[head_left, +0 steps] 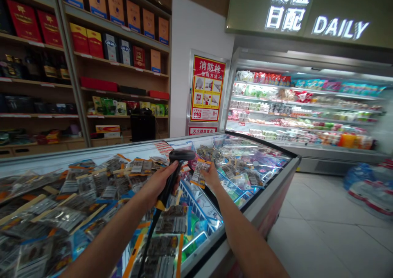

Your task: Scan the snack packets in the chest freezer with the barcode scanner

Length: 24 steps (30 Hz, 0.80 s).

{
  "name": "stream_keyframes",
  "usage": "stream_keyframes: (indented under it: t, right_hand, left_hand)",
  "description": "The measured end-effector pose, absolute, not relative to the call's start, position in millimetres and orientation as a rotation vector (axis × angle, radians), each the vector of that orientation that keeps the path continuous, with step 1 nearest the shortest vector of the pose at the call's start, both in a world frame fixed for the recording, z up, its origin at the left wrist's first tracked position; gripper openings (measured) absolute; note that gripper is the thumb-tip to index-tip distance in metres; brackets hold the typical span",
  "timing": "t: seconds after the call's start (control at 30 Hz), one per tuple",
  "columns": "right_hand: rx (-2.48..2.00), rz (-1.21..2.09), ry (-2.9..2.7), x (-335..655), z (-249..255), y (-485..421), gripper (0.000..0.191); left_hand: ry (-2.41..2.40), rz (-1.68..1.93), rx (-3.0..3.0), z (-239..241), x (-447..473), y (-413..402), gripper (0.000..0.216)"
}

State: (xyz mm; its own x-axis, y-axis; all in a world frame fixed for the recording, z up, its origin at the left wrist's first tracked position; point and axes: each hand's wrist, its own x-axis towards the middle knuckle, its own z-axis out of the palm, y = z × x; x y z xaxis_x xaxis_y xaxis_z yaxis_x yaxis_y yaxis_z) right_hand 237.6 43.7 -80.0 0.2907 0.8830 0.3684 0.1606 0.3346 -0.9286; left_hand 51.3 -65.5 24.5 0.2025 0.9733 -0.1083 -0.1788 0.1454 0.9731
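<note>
In the middle of the head view, my left hand [164, 184] is wrapped round the handle of a black barcode scanner [181, 155]. Its head points right, and a black cable [151, 233] runs down from the handle. My right hand [211, 175] grips a small orange-edged snack packet [200, 172] close in front of the scanner head. Both hands are above a chest freezer [258, 212] with a glass top. Many similar packets [92, 184] lie heaped at the left, and larger orange-edged packets [164, 245] lie below my left hand.
Shelves [123, 77] with boxes and bottles stand at the back left. A red fire hydrant poster [208, 89] hangs on the wall. At the right stands a lit refrigerated display [307, 106]. Shrink-wrapped bottles [368, 192] sit on the tiled floor [322, 229].
</note>
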Motion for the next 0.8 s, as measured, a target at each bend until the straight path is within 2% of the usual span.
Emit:
stream_keyframes:
  t: [0.47, 0.8]
  right_hand:
    - [-1.031, 0.528, -1.052, 273, -90, 63, 0.025]
    - [-1.117, 0.513, -1.132, 274, -91, 65, 0.032]
  left_hand:
    - [0.939, 0.912, 1.093, 13, 64, -74, 0.035]
    - [0.907, 0.971, 1.120, 19, 63, -77, 0.036]
